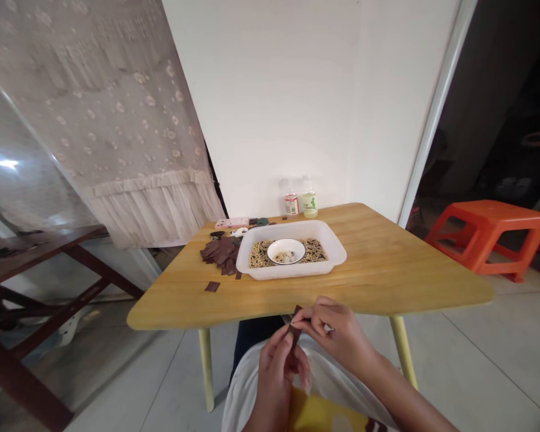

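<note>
- Left hand [274,373]: fingers [281,347] pinching dark brown strip [293,330] closed.
- Right hand [337,337]: fingers [309,319] gripping same strip's upper end.
- Similar strips [218,255]: lying beside white tray [337,255] on worktop [387,267].

On the pale wooden table [387,264] sits a white rectangular plastic tray [337,252] of mixed beans [263,255] around a white bowl [285,251] (shallow, round-rimmed). Two small plastic bottles [309,204] stand at the table's far edge; a squat orange plastic stool [486,219] stands off its right side.
</note>
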`<state>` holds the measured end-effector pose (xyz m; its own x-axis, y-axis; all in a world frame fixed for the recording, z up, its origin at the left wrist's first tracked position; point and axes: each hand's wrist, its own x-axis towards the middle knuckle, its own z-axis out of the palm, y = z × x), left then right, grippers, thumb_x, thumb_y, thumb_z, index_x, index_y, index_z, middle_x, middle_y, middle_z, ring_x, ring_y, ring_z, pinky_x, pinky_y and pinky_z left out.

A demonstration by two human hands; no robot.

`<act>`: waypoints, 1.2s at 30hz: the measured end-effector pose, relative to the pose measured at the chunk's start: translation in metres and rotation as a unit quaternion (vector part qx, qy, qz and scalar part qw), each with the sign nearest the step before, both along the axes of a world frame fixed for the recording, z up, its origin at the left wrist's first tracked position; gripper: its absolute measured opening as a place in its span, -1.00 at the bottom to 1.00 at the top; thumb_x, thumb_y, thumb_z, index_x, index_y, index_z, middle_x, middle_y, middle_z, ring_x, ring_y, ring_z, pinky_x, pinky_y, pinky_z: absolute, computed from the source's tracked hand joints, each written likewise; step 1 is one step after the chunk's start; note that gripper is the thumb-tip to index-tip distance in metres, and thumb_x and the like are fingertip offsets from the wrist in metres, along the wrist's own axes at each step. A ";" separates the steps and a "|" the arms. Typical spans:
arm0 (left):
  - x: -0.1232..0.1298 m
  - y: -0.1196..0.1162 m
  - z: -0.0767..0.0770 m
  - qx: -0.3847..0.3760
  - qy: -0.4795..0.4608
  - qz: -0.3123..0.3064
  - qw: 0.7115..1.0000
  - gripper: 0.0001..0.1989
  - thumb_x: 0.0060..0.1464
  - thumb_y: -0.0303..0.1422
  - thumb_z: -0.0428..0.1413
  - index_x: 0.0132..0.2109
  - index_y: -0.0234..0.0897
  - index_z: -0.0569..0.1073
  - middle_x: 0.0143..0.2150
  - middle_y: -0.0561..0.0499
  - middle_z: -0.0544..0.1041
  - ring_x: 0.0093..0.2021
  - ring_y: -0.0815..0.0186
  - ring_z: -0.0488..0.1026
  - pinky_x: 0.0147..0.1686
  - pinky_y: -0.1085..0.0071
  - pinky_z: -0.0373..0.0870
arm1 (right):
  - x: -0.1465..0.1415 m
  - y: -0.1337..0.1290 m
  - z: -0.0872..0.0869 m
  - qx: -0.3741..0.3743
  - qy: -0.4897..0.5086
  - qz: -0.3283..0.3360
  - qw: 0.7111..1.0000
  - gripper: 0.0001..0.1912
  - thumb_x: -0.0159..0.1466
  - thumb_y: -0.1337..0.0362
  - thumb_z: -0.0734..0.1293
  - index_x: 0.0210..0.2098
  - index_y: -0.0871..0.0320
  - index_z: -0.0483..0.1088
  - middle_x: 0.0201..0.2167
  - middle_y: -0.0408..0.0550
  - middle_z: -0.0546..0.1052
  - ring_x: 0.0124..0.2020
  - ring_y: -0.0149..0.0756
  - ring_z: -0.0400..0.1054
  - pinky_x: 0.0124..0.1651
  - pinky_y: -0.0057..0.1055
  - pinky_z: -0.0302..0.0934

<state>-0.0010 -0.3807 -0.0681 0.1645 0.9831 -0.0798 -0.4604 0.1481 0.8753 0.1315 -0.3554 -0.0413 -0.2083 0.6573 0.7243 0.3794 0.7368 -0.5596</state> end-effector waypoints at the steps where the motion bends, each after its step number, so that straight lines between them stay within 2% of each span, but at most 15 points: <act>1: 0.000 0.000 0.000 0.001 -0.003 -0.003 1.000 -0.68 -0.09 -0.19 0.10 -0.28 -0.39 0.45 -0.74 0.08 0.34 -0.79 0.49 0.19 -0.79 0.60 0.13 | 0.000 0.000 -0.001 -0.004 -0.001 0.002 1.000 -0.65 0.15 0.38 0.26 -0.67 0.13 0.02 -0.49 -0.16 0.50 -0.43 -0.44 0.34 -0.44 -0.52 0.19; 7: 0.000 0.000 -0.003 0.004 -0.008 -0.009 1.000 -0.68 -0.05 -0.21 0.08 -0.22 -0.39 0.44 -0.74 0.08 0.35 -0.80 0.49 0.18 -0.80 0.60 0.13 | 0.002 0.000 0.002 0.005 0.020 -0.004 1.000 -0.65 0.14 0.39 0.26 -0.67 0.13 0.02 -0.47 -0.17 0.51 -0.41 -0.44 0.36 -0.39 -0.51 0.20; 15: 0.000 0.001 -0.003 -0.002 -0.011 -0.009 1.000 -0.68 -0.06 -0.21 0.09 -0.26 -0.40 0.44 -0.74 0.08 0.35 -0.80 0.48 0.19 -0.81 0.60 0.12 | 0.000 0.000 -0.001 -0.007 0.001 0.006 1.000 -0.63 0.15 0.38 0.26 -0.67 0.14 -0.01 -0.49 -0.17 0.50 -0.43 -0.45 0.34 -0.42 -0.52 0.17; 21: 0.000 0.000 -0.004 -0.008 -0.015 -0.007 1.000 -0.64 -0.07 -0.20 0.10 -0.18 -0.41 0.43 -0.75 0.08 0.35 -0.81 0.48 0.18 -0.81 0.60 0.11 | 0.002 0.001 0.003 -0.006 0.036 -0.023 0.999 -0.64 0.14 0.40 0.27 -0.66 0.14 0.00 -0.49 -0.16 0.51 -0.43 -0.44 0.36 -0.40 -0.50 0.18; 28: 0.000 0.001 -0.003 -0.003 -0.015 -0.009 1.000 -0.69 -0.08 -0.21 0.10 -0.29 -0.40 0.44 -0.75 0.08 0.35 -0.80 0.48 0.18 -0.81 0.59 0.13 | -0.003 0.000 -0.004 -0.024 0.007 0.004 1.000 -0.63 0.15 0.39 0.26 -0.67 0.14 -0.02 -0.51 -0.15 0.49 -0.43 -0.44 0.36 -0.43 -0.52 0.18; 33: 0.000 0.001 -0.003 -0.008 -0.012 -0.009 1.000 -0.65 -0.08 -0.20 0.10 -0.22 -0.41 0.43 -0.75 0.07 0.35 -0.81 0.48 0.18 -0.81 0.59 0.11 | 0.002 0.002 -0.001 -0.011 0.041 -0.031 0.999 -0.67 0.14 0.39 0.27 -0.64 0.13 0.03 -0.52 -0.15 0.48 -0.40 -0.42 0.39 -0.39 -0.51 0.20; 36: 0.001 0.000 -0.002 -0.010 -0.011 -0.007 1.000 -0.65 -0.08 -0.20 0.10 -0.23 -0.41 0.43 -0.75 0.07 0.35 -0.81 0.48 0.18 -0.81 0.59 0.10 | 0.001 0.002 -0.001 -0.015 0.039 -0.026 0.999 -0.66 0.14 0.38 0.27 -0.64 0.13 0.02 -0.53 -0.15 0.48 -0.41 -0.42 0.39 -0.41 -0.52 0.20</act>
<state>-0.0004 -0.3804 -0.0700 0.1811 0.9789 -0.0950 -0.4778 0.1720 0.8614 0.1327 -0.3537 -0.0421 -0.1183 0.6880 0.7160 0.3709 0.6995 -0.6108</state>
